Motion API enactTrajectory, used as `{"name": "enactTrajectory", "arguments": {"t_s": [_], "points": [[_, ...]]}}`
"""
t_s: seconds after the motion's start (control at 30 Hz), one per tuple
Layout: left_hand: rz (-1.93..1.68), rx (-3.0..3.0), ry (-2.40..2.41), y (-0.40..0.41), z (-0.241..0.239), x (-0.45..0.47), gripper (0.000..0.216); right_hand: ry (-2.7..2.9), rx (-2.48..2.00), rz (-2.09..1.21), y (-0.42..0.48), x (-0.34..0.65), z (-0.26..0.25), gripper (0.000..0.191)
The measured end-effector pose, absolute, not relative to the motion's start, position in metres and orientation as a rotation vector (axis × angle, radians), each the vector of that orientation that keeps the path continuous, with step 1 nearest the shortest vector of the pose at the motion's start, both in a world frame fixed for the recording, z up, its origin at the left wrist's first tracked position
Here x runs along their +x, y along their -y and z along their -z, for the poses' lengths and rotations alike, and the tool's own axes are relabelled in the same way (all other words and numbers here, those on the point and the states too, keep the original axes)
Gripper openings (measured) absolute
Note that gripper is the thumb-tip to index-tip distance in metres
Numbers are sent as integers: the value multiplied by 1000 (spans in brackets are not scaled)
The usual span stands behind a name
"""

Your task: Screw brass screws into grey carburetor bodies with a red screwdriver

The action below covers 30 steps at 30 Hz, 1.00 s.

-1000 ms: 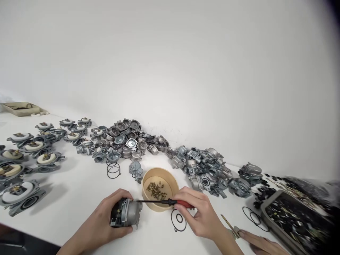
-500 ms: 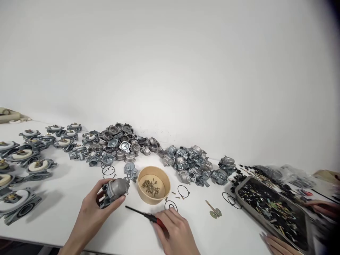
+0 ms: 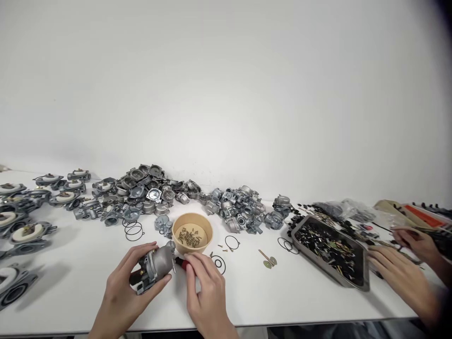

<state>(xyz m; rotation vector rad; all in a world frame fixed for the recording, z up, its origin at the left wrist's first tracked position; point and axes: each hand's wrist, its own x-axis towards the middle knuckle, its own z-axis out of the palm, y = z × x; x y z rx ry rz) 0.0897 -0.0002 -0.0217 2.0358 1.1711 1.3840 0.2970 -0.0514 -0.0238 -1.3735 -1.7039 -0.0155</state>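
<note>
A grey metal carburetor point(image 3: 159, 262) is gripped between the thumb and fingers of my left hand point(image 3: 122, 289), raised above the white table. My right hand point(image 3: 208, 287) is closed around a red and black screwdriver point(image 3: 181, 262), whose handle end shows between the fingers. The screwdriver points at the carburetor's right side, and its tip is hidden behind the body. Just beyond my hands stands a round tan tub point(image 3: 192, 220) with several small brass screws point(image 3: 189, 238) in it. Black rubber rings point(image 3: 219, 264) lie by my right hand.
Carburetor bodies with white floats point(image 3: 30, 232) stand at the left. Piles of metal bowls point(image 3: 148, 181) and carburetors point(image 3: 240, 207) lie along the wall. At the right, a co-worker's hands point(image 3: 399, 273) are beside a metal tray point(image 3: 330, 270) of small parts.
My right hand has brought the screwdriver up to the carburetor, which has tilted more upright. The view has swung right, and the co-worker's hands show more fully.
</note>
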Motion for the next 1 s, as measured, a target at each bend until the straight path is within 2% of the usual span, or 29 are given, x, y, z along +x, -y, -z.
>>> {"name": "enactTrajectory", "arguments": {"t_s": [0.1,0.27,0.3,0.43,0.5,0.6,0.77,0.83,0.9,1.0], "points": [[-1403,2107,-1139,3,26,91,49,1488,-1203,-266,69,299,6,34],[-1355,2193,-1050,10,27,95,50,1434,-1157,-391,84,314,8,23],[-1350,2223,-1022,11,26,97,50,1435,-1152,-461,86,316,15,29],[-1317,2355,-892,18,29,106,55,1314,-1018,-790,90,308,45,88],[-1296,2419,-822,23,38,109,62,1250,-997,-869,89,300,55,102],[-1214,2493,-764,32,57,116,67,1189,-1110,-818,85,289,59,98],[-1147,2568,-712,40,61,129,60,1197,-1192,-590,86,301,41,66],[-1103,2617,-742,35,50,127,79,1203,-1220,-525,85,331,26,56],[-1056,2625,-884,23,41,118,85,1124,-1365,-489,81,379,9,65],[-1083,2622,-991,-4,43,99,52,1197,-1728,-203,63,468,-16,82]]}}
